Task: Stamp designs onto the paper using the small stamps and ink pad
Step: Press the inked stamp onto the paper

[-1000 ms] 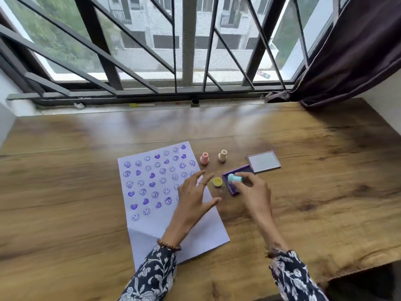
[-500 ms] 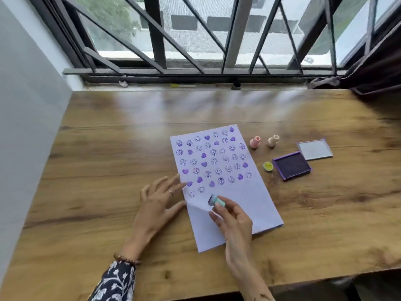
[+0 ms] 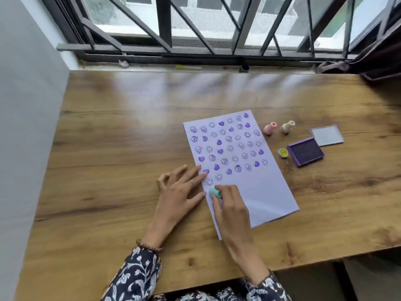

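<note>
1. The teal stamp point(image 3: 215, 191) stands on the paper point(image 3: 256, 187) near its left edge, just below the lowest smiley print, at the start of a fresh row. Whether its face is fully down is hidden by the fingers
2. The right hand point(image 3: 233, 210) is closed round the stamp, thumb and fingertips pinching its body. Risk: a tilted press would print only part of the design; a twist or slide would smear it
3. The left hand point(image 3: 180, 193) lies spread and flat, holding nothing, fingertips on the paper's left edge, palm on the table point(image 3: 121, 148). Risk: only that edge is pinned, so the sheet may pivot or lift with the stamp and blur the mark
4. Risk: fingertips rest close to purple prints; if the ink is wet, they could smudge it
5. The ink pad point(image 3: 306, 152) lies open, well apart to the right, its lid point(image 3: 327, 135) behind it, a yellow stamp point(image 3: 283, 153) just beside it. Pink point(image 3: 270, 128) and cream point(image 3: 287, 126) stamps stand near the paper's right edge. Risk: a sleeve crossing to re-ink could topple these
</note>
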`<state>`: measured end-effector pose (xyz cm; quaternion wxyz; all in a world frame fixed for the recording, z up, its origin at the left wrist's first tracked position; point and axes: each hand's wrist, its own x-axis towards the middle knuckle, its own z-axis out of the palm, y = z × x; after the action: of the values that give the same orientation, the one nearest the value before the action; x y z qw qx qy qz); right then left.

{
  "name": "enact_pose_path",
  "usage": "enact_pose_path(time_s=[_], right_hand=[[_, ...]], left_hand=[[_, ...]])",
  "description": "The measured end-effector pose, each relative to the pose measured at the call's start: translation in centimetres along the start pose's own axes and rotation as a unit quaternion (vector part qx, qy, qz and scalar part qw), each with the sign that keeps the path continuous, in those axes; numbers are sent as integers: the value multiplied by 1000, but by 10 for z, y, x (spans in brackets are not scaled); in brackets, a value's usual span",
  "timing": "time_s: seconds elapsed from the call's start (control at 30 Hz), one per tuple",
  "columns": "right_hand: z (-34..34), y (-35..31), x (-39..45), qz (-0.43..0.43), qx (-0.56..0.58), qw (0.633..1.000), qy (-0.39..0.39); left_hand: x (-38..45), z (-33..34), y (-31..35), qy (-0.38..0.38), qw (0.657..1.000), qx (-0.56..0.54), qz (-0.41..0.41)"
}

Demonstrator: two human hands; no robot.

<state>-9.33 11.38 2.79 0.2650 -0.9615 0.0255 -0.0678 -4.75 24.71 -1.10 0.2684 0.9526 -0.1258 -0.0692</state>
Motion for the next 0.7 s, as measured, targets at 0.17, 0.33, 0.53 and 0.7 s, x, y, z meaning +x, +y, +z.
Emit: enact_pose_path(time_s=[0.17, 0.33, 0.53, 0.7], right_hand=[[-5, -3, 6, -33, -78, 995, -45], [-8, 1, 26, -39, -115, 978, -172], [-11, 3, 41, -71, -116, 965, -225], [-28, 23, 45, 121, 173, 965, -156]], left_hand=[[-1, 1, -1, 8, 1000, 0, 4], [-2, 1, -1, 13, 1000, -16, 2], [-3, -1, -1, 10, 1000, -17, 5], [-2, -2, -1, -2, 1000, -7, 4]])
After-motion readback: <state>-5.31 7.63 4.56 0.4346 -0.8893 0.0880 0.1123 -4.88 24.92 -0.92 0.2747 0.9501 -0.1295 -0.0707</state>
